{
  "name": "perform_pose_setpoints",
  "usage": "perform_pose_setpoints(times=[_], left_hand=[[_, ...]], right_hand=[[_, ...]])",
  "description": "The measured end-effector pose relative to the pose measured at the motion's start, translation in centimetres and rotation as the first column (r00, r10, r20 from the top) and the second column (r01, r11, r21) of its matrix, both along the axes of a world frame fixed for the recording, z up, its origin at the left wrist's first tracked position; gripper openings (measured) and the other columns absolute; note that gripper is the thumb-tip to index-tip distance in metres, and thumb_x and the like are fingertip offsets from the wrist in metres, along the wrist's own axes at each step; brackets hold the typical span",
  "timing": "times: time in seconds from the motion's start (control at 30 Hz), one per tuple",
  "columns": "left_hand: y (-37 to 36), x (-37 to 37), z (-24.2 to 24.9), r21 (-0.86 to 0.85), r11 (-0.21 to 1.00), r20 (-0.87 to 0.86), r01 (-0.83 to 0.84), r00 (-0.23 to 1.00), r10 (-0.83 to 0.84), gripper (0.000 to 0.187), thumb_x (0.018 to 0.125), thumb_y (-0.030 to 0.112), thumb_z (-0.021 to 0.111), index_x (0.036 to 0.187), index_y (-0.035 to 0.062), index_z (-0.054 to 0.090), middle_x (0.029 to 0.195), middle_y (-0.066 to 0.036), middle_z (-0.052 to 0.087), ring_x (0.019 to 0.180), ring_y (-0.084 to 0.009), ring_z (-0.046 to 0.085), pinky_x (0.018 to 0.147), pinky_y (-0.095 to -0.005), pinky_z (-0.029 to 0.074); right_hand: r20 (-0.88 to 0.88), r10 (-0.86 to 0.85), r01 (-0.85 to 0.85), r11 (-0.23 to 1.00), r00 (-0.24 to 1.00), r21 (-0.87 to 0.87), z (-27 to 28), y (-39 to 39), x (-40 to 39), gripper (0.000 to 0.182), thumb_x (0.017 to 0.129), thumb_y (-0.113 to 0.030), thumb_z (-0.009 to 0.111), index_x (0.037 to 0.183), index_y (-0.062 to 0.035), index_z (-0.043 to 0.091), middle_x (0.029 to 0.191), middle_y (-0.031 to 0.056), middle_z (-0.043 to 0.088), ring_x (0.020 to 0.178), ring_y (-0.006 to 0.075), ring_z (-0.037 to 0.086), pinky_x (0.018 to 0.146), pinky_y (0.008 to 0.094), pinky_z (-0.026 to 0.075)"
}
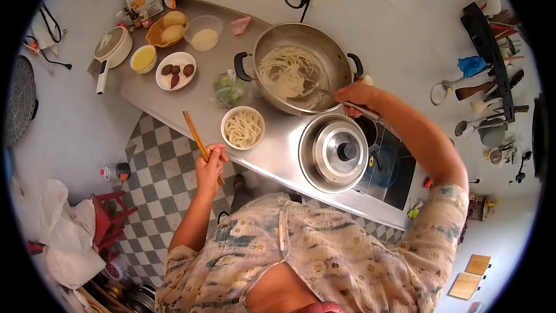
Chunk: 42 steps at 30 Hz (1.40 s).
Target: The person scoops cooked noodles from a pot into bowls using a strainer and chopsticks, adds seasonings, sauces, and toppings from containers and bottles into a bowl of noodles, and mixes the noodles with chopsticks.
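My left hand [209, 168] is closed around a pair of wooden chopsticks [196, 134], which point up and away over the floor near the counter's front edge. My right hand [362, 98] grips the handle of a metal ladle [330, 92] at the right rim of a wide steel pot [339, 52]. The ladle's head is down among pale noodles [289, 66] and cloudy liquid, so its shape is partly hidden. Just beyond the chopsticks stands a white bowl [225, 138] filled with thick noodles [243, 128]. A bag of green leaves [229, 90] lies between bowl and pot.
A lidded steel pot [336, 153] stands close in front of the wide pot. Further left are a white plate of brown items [175, 71], a yellow-filled bowl [143, 59], a clear tub [204, 32] and a white saucepan [113, 49]. Utensils hang on the right wall rack [489, 58].
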<state>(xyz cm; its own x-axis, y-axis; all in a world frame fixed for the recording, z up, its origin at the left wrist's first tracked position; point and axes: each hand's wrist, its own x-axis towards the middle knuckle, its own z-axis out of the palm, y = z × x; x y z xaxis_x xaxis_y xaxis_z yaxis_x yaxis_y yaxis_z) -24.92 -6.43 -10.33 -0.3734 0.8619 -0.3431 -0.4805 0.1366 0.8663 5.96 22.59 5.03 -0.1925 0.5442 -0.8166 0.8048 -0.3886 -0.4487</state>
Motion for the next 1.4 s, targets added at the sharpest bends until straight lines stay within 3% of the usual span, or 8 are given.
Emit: perform_pose_setpoints(times=[0.17, 0.3, 0.4, 0.53, 0.73, 0.8, 1.03, 1.4], left_hand=[[-1.4, -0.5, -0.1, -0.004, 1.000, 0.014, -0.017, 1.000, 0.018, 0.018, 0.096, 0.016, 0.051, 0.103, 0.0012, 0.058, 0.073, -0.004, 0.055, 0.045, -0.0014, 0.032, 0.041, -0.0179, 0.023], [-2.5, 0.0, 0.3, -0.044, 0.998, 0.072, -0.051, 0.996, 0.054, 0.014, 0.095, 0.012, 0.049, 0.102, 0.0021, 0.056, 0.077, -0.004, 0.054, 0.046, -0.0021, 0.034, 0.040, -0.0176, 0.024], [-3.0, 0.5, 0.0, -0.041, 0.998, 0.140, -0.054, 0.988, 0.059, 0.014, 0.095, 0.011, 0.047, 0.103, 0.0024, 0.055, 0.079, -0.005, 0.053, 0.046, -0.0035, 0.035, 0.040, -0.0184, 0.025], [-2.5, 0.6, 1.4, -0.019, 0.998, 0.239, 0.057, 0.970, -0.051, 0.015, 0.095, 0.012, 0.048, 0.103, 0.0014, 0.055, 0.081, -0.007, 0.054, 0.046, -0.0047, 0.035, 0.040, -0.0189, 0.026], [2.8, 5.3, 4.8, 0.106, 0.882, 0.250, 0.459, 0.846, -0.470, 0.051, 0.100, 0.044, 0.034, 0.102, 0.0009, 0.059, 0.096, -0.013, 0.061, 0.046, -0.0053, 0.033, 0.038, -0.0199, 0.026], [5.0, 8.6, 5.0, 0.164, 0.883, 0.273, 0.439, 0.840, -0.468, 0.064, 0.098, 0.053, 0.029, 0.086, 0.0003, 0.062, 0.094, -0.015, 0.061, 0.043, -0.0063, 0.032, 0.037, -0.0210, 0.027], [9.6, 12.8, 4.1, 0.063, 0.850, 0.450, 0.524, 0.745, -0.493, 0.022, 0.096, 0.031, 0.050, 0.103, 0.0098, 0.053, 0.095, -0.005, 0.060, 0.050, -0.0076, 0.043, 0.035, -0.0199, 0.031], [13.1, 13.4, 5.3, 0.025, 0.606, 0.356, 0.795, 0.559, -0.749, 0.025, 0.094, 0.032, 0.052, 0.102, 0.0091, 0.059, 0.075, -0.002, 0.061, 0.044, -0.0053, 0.041, 0.033, -0.0158, 0.026]], right_hand=[[-0.246, -0.003, 0.023, 0.996, 0.969, 0.080, -5.1, 0.2, -3.2, 0.040, 0.091, -0.018, 0.057, 0.126, -0.0024, 0.046, 0.067, 0.0055, 0.051, 0.045, 0.0108, 0.045, 0.038, 0.0256, 0.037], [-0.439, -0.258, 0.331, 0.939, 0.861, 0.098, -7.2, -1.6, -4.1, 0.045, 0.090, -0.016, 0.057, 0.131, -0.0017, 0.044, 0.067, 0.0075, 0.052, 0.044, 0.0144, 0.044, 0.039, 0.0294, 0.037], [-0.532, -0.288, 0.350, 0.937, 0.797, 0.018, -8.4, -1.7, -3.3, 0.055, 0.090, -0.016, 0.057, 0.139, -0.0023, 0.036, 0.069, 0.0076, 0.053, 0.045, 0.0144, 0.045, 0.040, 0.0288, 0.037], [-0.602, -0.309, 0.373, 0.928, 0.736, -0.019, -9.3, -2.8, -2.9, 0.031, 0.095, -0.021, 0.052, 0.121, -0.0056, 0.046, 0.069, 0.0038, 0.047, 0.047, 0.0096, 0.040, 0.039, 0.0239, 0.032], [-0.680, -0.442, 0.486, 0.862, 0.585, -0.143, -6.7, -9.2, -2.7, 0.023, 0.090, -0.013, 0.051, 0.110, -0.0009, 0.049, 0.067, 0.0076, 0.049, 0.046, 0.0142, 0.044, 0.039, 0.0279, 0.033], [-0.679, -0.452, 0.520, 0.845, 0.578, -0.120, -8.0, -10.6, -2.6, 0.034, 0.086, -0.010, 0.050, 0.118, -0.0028, 0.041, 0.070, 0.0088, 0.049, 0.048, 0.0142, 0.044, 0.040, 0.0268, 0.034], [-0.716, -0.337, 0.537, 0.842, 0.611, 0.062, -8.9, -15.0, -2.5, 0.069, 0.080, -0.012, 0.053, 0.139, -0.0041, 0.019, 0.076, 0.0115, 0.056, 0.054, 0.0154, 0.050, 0.044, 0.0287, 0.041], [-0.742, -0.257, 0.530, 0.834, 0.620, 0.154, -9.0, -16.4, -2.9, 0.068, 0.086, -0.014, 0.052, 0.142, -0.0062, 0.015, 0.080, 0.0097, 0.058, 0.053, 0.0136, 0.052, 0.043, 0.0260, 0.040]])
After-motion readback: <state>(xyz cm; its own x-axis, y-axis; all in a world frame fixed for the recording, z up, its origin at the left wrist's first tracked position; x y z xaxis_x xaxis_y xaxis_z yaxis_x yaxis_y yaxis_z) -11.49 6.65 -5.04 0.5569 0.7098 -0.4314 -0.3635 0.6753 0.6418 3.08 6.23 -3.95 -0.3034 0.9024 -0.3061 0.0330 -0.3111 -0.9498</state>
